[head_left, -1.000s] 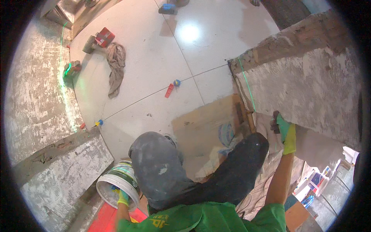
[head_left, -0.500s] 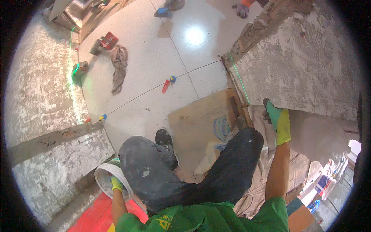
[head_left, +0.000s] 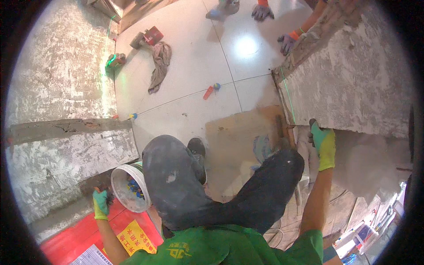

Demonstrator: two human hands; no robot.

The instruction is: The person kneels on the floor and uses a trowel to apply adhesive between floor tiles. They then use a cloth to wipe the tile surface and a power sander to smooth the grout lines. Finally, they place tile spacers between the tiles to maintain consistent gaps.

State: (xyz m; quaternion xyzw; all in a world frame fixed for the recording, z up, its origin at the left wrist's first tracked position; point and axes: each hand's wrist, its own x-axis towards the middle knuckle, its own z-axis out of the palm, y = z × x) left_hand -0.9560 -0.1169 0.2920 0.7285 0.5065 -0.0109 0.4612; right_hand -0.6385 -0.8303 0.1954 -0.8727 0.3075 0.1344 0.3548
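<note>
My left hand (head_left: 102,204), in a green-and-yellow glove with dark fingertips, is just left of a white bucket (head_left: 116,184) that lies tipped with its mouth toward the hand. Its fingers are drawn together; what they hold, if anything, is too small to make out. Small blue and yellow pieces (head_left: 135,188) lie inside the bucket. On the right, my gloved right hand (head_left: 323,142) is closed round the lower corner edge of a rough plastered wall (head_left: 344,84).
White tiles (head_left: 185,99) hold an orange wedge (head_left: 208,92), a blue-yellow tile leveller (head_left: 217,86), a rag (head_left: 160,66) and a red-ended tool (head_left: 153,35). A dusty board (head_left: 234,150) lies between my legs. At the far right, another person's gloved hands (head_left: 263,13) rest on the floor.
My left hand has come out of the bucket and moved left. The view has shifted, and a second gloved hand of the other person now shows. My right hand stays at the wall edge.
</note>
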